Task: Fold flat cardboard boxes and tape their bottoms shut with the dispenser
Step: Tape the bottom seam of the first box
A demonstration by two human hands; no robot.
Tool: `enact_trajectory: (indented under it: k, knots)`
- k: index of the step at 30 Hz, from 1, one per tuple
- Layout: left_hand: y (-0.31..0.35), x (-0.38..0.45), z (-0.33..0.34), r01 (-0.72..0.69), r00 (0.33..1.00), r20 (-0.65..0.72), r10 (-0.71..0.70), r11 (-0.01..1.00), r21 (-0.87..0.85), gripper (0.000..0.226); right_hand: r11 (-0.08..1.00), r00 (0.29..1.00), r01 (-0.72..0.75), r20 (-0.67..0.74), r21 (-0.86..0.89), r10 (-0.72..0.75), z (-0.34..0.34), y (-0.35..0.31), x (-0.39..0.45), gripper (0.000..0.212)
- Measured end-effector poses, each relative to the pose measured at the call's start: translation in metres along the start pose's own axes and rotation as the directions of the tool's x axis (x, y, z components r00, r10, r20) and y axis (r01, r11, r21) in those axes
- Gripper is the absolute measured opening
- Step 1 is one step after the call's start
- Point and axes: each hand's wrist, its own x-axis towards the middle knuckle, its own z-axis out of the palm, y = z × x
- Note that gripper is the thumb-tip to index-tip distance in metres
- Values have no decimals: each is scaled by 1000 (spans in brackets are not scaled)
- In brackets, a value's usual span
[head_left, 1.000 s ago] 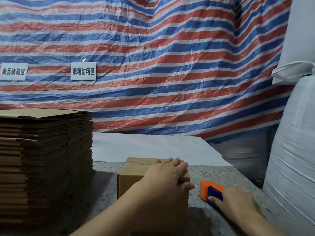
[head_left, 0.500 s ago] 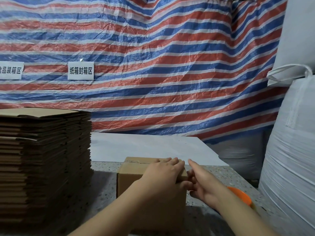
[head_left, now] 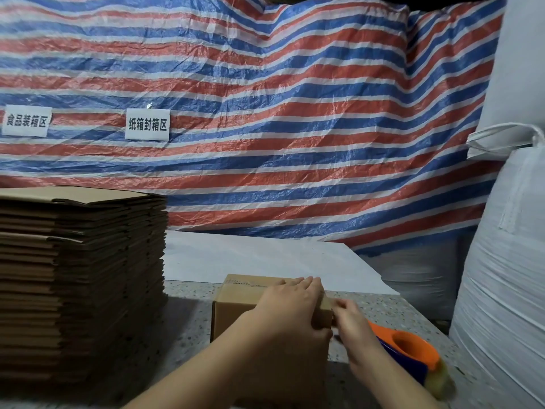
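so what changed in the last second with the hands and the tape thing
The right hand let go of the orange tape dispenser, which now lies on the table, and moved left to the box's right edge; its fingers there are blurred. The left hand stayed pressed flat on top of the box. The box and the stack of flat cardboard did not move.

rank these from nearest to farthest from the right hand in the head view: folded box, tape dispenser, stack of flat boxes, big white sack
From the right hand:
1. folded box, touching on its left
2. tape dispenser, just right, behind the wrist
3. big white sack, far right
4. stack of flat boxes, far left
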Motion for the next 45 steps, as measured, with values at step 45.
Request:
enact_trajectory:
  k: [45]
  knots:
    - [-113,-81,38,520,482,458,-747,-178,-836,63,864,907,-386,41,-323,420,20,-13,-9,92]
